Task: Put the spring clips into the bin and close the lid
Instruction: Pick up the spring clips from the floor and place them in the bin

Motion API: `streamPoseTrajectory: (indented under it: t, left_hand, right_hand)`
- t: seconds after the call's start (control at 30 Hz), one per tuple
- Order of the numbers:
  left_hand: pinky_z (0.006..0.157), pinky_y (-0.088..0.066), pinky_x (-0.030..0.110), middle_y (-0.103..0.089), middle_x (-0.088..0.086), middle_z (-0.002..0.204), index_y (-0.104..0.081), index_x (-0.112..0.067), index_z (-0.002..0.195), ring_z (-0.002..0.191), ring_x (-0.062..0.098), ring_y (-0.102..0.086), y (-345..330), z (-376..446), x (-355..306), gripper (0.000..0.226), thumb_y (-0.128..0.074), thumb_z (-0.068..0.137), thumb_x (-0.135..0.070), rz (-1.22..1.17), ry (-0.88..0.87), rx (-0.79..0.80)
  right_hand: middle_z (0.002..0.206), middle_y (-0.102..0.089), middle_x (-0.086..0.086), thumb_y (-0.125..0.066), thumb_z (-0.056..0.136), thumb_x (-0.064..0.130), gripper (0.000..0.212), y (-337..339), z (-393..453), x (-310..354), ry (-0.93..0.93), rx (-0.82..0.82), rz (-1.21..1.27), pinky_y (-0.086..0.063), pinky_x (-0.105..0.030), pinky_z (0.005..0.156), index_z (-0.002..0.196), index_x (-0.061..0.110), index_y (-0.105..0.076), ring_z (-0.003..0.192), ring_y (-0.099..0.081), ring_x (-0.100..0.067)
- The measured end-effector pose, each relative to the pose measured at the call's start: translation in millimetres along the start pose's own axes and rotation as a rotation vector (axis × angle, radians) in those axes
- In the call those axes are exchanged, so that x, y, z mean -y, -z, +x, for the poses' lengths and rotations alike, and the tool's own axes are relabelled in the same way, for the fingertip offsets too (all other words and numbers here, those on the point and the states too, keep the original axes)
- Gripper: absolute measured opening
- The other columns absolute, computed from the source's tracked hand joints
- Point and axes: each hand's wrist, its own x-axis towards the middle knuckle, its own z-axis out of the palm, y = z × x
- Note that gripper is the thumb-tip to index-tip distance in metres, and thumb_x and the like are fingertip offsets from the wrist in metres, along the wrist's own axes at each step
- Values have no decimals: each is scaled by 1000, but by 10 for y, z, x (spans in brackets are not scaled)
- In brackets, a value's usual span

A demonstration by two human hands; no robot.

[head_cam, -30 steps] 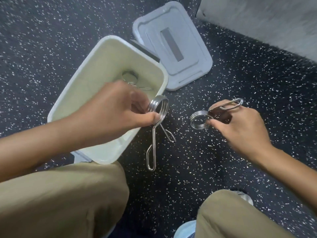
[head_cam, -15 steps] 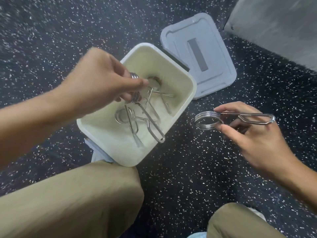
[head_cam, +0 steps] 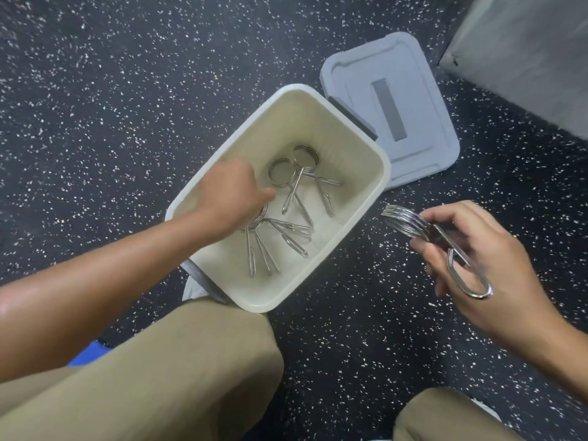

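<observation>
The cream plastic bin (head_cam: pixel 385 173) stands open on the speckled floor. On its bottom lie several steel spring clips (head_cam: pixel 297 186). My left hand (head_cam: pixel 234 192) reaches down inside the bin, fingers curled on the coil of a spring clip (head_cam: pixel 254 249) whose handles rest on the bottom. To the right of the bin, above the floor, my right hand (head_cam: pixel 477 265) grips another spring clip (head_cam: pixel 405 222) by its handles, coil pointing toward the bin. The grey lid (head_cam: pixel 423 100) lies flat on the floor behind the bin, touching its far corner.
My knees in tan trousers (head_cam: pixel 165 377) fill the near foreground, the left one against the bin's near rim. A grey panel (head_cam: pixel 525 58) rises at the top right. Dark speckled floor (head_cam: pixel 95 106) surrounds everything.
My left hand has carried its clip from the bin's outer edge over the rim and down to the bottom. My right hand has turned its clip and stayed right of the bin.
</observation>
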Motion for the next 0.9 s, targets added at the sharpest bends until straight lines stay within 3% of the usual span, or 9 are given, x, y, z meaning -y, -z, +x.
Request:
streamPoseTrajectory:
  t: [0.13, 0.2, 0.3, 0.4, 0.47, 0.57, 0.7, 0.83, 0.9]
  left_hand:
    - [60, -43, 34, -64, 10, 63, -42, -13, 55, 68, 33, -64, -133, 48, 5, 50, -69, 90, -36, 108, -13, -4]
    - [61, -45, 34, -70, 15, 69, -43, -12, 55, 74, 36, -68, -195, 62, 38, 48, -67, 92, -32, 96, -3, 7]
    - [65, -48, 37, -72, 21, 77, -41, -9, 58, 80, 41, -69, -198, 80, 44, 48, -66, 94, -28, 96, -3, 3]
    - [65, -43, 37, -62, 18, 80, -60, -2, 83, 88, 41, -68, -166, 57, 8, 32, -60, 100, -29, 176, -30, 10]
    - [62, -41, 37, -48, 9, 68, -66, -1, 95, 83, 40, -67, -152, 33, -14, 37, -51, 104, -33, 285, -92, 44]
    - [57, -38, 35, -34, 4, 57, -59, -8, 77, 62, 30, -50, -107, -11, -30, 51, -40, 106, -45, 345, -150, 47]
    - [47, -33, 31, -37, 1, 53, -36, -13, 56, 46, 19, -38, 9, -147, -14, 62, -37, 103, -54, 270, -207, 28]
    - [54, -31, 33, -37, 0, 61, -51, -13, 72, 61, 27, -46, 182, -372, 113, 48, -39, 103, -48, 239, -231, 29]
    - [52, -27, 33, -33, -2, 61, -42, -16, 67, 63, 26, -42, 267, -482, 190, 48, -39, 103, -48, 231, -219, 34]
  right_hand:
    - [101, -58, 14, -65, 88, 24, 17, 41, 37, 94, -13, 18, -5, -58, -29, 66, 104, 29, -62, 81, -69, -14]
    - [100, -58, 15, -60, 84, 35, 24, 102, 79, 177, 40, 66, -102, -57, -29, 67, 106, 27, -63, 80, -69, -11]
    - [96, -57, 16, -61, 84, 35, 23, 207, 222, 330, 171, 126, -288, -51, -29, 66, 103, 22, -66, 76, -62, -8]
    - [98, -57, 14, -61, 88, 33, 16, 281, 447, 537, 281, 205, -456, -54, -42, 61, 100, 23, -64, 69, -62, -17]
    - [99, -58, 11, -60, 88, 33, 15, 274, 614, 682, 326, 236, -514, -53, -43, 60, 100, 24, -61, 68, -61, -24]
    - [97, -60, 11, -54, 94, 34, 9, 116, 854, 855, 314, 259, -527, -48, -40, 61, 102, 30, -56, 69, -56, -22]
    - [92, -67, 2, -47, 101, 36, 12, -295, 1176, 917, 283, 310, -640, -44, -39, 60, 109, 28, -51, 73, -56, -30]
    - [82, -61, -5, -44, 102, 25, 12, -735, 1423, 828, 253, 327, -725, -48, -40, 61, 111, 20, -49, 72, -56, -35]
    - [78, -59, -8, -47, 98, 15, 12, -916, 1537, 739, 224, 308, -775, -48, -40, 58, 110, 16, -49, 67, -54, -34]
